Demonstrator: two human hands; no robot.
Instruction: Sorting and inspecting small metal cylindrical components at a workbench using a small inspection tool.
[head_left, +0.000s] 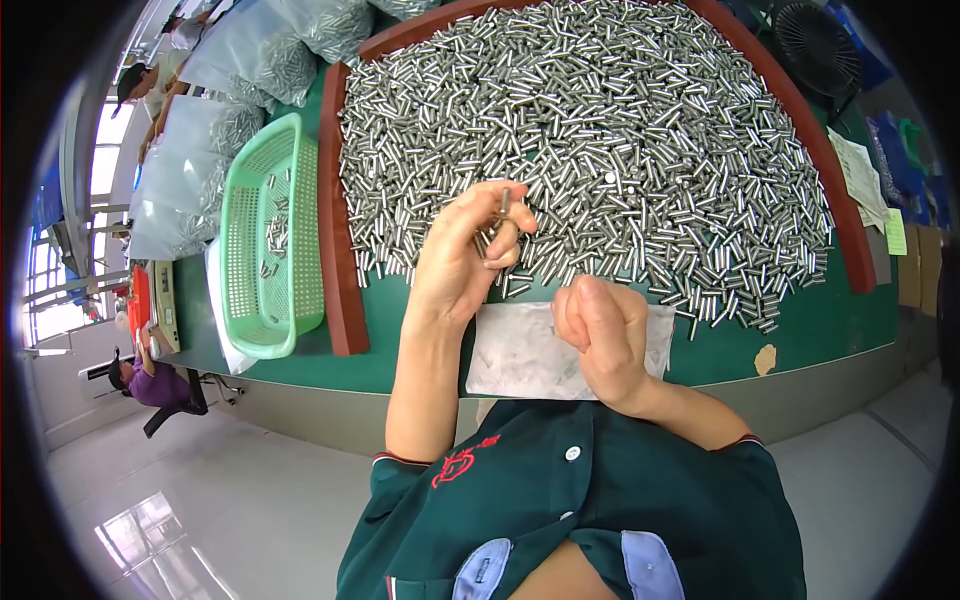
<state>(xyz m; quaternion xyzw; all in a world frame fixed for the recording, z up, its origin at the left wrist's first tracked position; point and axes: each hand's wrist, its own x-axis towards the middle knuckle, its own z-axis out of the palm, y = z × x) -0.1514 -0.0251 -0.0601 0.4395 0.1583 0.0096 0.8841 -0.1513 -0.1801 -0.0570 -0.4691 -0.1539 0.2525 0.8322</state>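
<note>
Between the fingers of my left hand (468,250) is a small metal pin (505,203), held over the near edge of a wide heap of metal pins (590,120). My right hand (608,335) is curled into a fist above a smudged white cloth or paper sheet (520,355). What the right fist holds, if anything, is hidden by its fingers. The heap lies on a green table top (700,350), and a few stray pins rest at its near edge by my hands.
Red-brown rails (342,230) border the heap. Left of it stands a light green basket (240,250) with some pins inside. Plastic bags of pins (290,65) lie beyond the basket. A black fan (815,45) stands at the far right. Other people are at the left.
</note>
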